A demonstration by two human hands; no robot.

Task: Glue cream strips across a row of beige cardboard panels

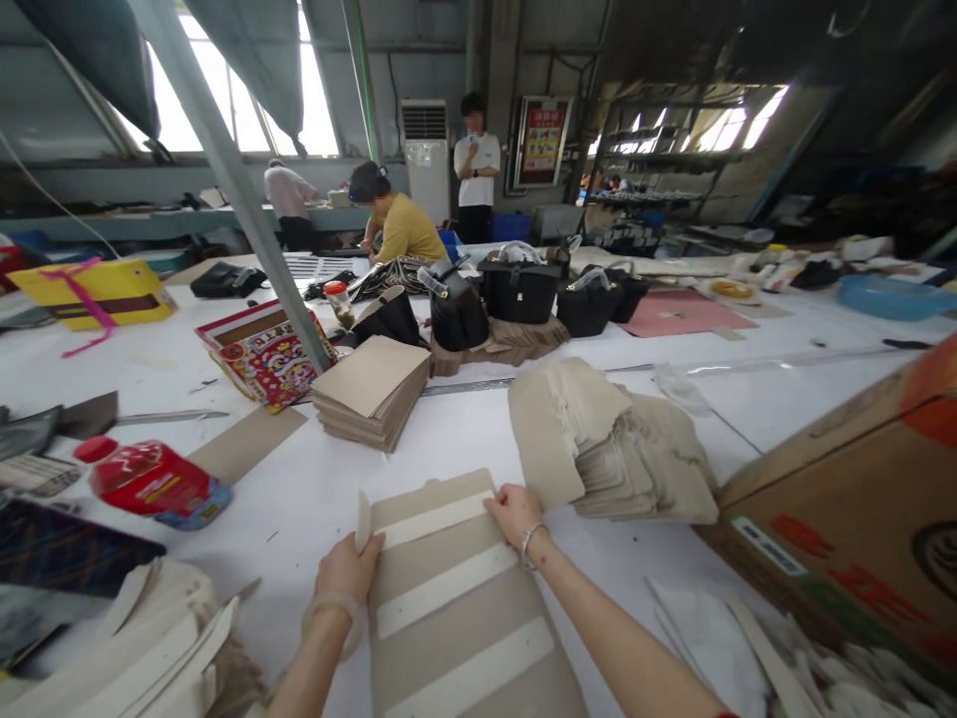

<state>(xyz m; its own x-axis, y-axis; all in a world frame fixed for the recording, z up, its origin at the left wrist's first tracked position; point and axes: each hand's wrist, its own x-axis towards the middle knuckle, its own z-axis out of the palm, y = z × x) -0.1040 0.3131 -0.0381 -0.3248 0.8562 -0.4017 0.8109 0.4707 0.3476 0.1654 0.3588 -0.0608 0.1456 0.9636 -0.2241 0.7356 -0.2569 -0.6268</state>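
Both hands meet the top strip, one at each end.
The left hand (pixel 348 570) seems to pinch a short, upright, cream-coloured strip end (pixel 364 521) between thumb and fingers; the right hand (pixel 515 517) has its fingertips drawn together at the far end of a flat cream-coloured strip (pixel 438 521), though I cannot tell whether they pinch or press. That spacing probably keeps the strip straight across the flat, grey-beige sheet panel (pixel 438 558), which lies on the white-covered table (pixel 291 499) between the forearms. Beyond, a stack of curved beige sheets (pixel 643 454) and a squared stack of tan rectangular boards (pixel 374 379) sit near, likely for easy reach; black handbags with wrapped handles (pixel 519 289) stand farther off.
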